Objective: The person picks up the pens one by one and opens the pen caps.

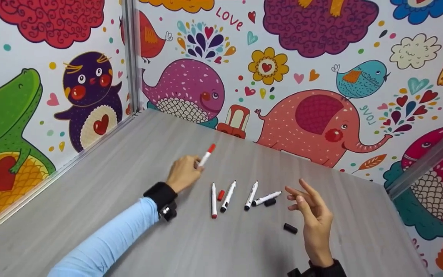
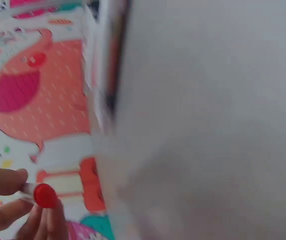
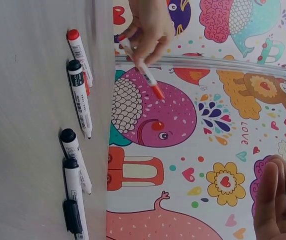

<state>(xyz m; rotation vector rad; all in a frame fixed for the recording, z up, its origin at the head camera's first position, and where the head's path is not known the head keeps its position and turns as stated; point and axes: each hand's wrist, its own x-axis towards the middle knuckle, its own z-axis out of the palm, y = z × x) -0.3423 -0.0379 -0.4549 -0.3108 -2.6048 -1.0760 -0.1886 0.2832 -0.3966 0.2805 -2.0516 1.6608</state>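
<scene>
While pinching a white, red-capped marker (image 1: pixel 207 155) above the grey surface (image 1: pixel 90 200) with the fingers of the left hand (image 1: pixel 185 173), holds the right hand (image 1: pixel 315 221) raised in the air with fingers loosely straightened. Has between the hands, on the surface, an uncapped white marker with a red end (image 1: pixel 214 202), a loose red cap (image 1: pixel 220 195) just beside it, and three white markers with black ends (image 1: pixel 252 195). Also has one black cap (image 1: pixel 270 202) just beside the rightmost marker and a second black cap (image 1: pixel 290 228) left of the right hand.
</scene>
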